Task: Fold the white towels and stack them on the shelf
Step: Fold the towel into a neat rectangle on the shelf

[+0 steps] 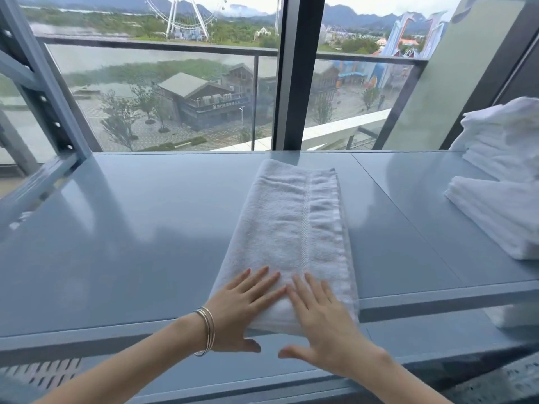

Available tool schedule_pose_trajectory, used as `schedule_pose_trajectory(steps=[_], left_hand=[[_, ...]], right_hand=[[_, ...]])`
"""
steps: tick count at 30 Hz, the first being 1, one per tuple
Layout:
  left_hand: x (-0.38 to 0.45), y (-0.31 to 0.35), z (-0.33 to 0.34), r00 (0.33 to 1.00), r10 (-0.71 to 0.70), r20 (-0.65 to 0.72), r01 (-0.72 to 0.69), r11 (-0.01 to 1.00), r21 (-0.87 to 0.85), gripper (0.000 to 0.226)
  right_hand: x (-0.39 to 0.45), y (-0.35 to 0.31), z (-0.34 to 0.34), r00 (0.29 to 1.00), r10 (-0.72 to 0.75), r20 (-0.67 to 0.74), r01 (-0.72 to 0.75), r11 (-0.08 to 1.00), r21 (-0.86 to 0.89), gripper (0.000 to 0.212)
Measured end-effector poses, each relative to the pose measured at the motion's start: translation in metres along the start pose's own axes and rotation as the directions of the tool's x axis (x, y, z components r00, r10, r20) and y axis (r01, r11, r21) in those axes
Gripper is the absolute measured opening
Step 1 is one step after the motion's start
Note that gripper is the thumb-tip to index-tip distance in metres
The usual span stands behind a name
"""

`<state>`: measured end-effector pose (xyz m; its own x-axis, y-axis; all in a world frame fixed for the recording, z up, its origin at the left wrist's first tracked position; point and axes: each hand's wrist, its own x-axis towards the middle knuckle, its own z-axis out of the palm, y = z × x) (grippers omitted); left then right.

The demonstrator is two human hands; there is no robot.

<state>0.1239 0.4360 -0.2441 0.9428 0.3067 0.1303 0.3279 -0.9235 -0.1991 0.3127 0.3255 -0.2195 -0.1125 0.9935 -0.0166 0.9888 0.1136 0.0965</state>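
Note:
A white towel (288, 228), folded into a long strip, lies on the blue-grey shelf (131, 228), running from the front edge toward the window. My left hand (242, 310) and my right hand (320, 316) lie flat side by side on the towel's near end, fingers straight, pressing it down. Both thumbs hang over the shelf's front edge. Several thin bangles circle my left wrist.
A stack of folded white towels (501, 141) stands at the back right, and a second folded pile (495, 214) sits in front of it. The shelf's metal upright (43, 83) rises at the left. A glass window (175, 97) stands right behind the shelf.

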Motion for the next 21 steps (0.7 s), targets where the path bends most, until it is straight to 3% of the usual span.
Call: schedule_pose_trajectory(steps=[2,6,8,10,13,15,18,21], left_hand=[[0.001,0.003,0.001,0.999,-0.042,-0.02,0.042,0.999,-0.015,0.106],[0.001,0.009,-0.003,0.991,-0.059,-0.122,0.051,0.997,-0.063,0.079],[-0.001,0.009,-0.007,0.991,-0.056,-0.122,0.047,0.996,-0.069,0.082],[-0.002,0.016,-0.011,0.982,-0.096,-0.161,0.084,0.993,-0.081,0.063],[-0.001,0.038,-0.019,0.943,-0.237,-0.234,0.19,0.96,-0.207,0.038],[0.003,0.049,-0.028,0.917,-0.315,-0.245,0.262,0.939,-0.224,0.031],[0.003,0.063,-0.041,0.91,-0.361,-0.205,0.332,0.929,-0.165,0.009],[-0.01,0.079,-0.05,0.929,-0.35,-0.122,0.345,0.936,-0.066,0.037]], right_hand=[[-0.009,-0.002,0.016,0.999,-0.001,-0.052,-0.001,1.0,-0.03,0.094],[-0.018,0.008,0.02,0.922,-0.005,-0.388,0.012,1.0,0.016,0.052],[-0.025,0.012,0.015,0.897,0.009,-0.442,0.004,1.0,0.029,0.049],[-0.031,0.01,0.013,0.888,0.028,-0.459,-0.019,1.0,0.025,0.042],[-0.031,-0.006,0.018,0.953,0.094,-0.288,-0.091,0.996,0.025,0.091],[-0.029,-0.019,0.02,0.963,0.125,-0.238,-0.127,0.992,0.008,0.1],[-0.032,-0.021,0.012,0.927,0.125,-0.354,-0.111,0.992,0.06,0.062],[-0.053,-0.008,0.0,0.897,0.079,-0.435,-0.049,0.996,0.081,0.032]])
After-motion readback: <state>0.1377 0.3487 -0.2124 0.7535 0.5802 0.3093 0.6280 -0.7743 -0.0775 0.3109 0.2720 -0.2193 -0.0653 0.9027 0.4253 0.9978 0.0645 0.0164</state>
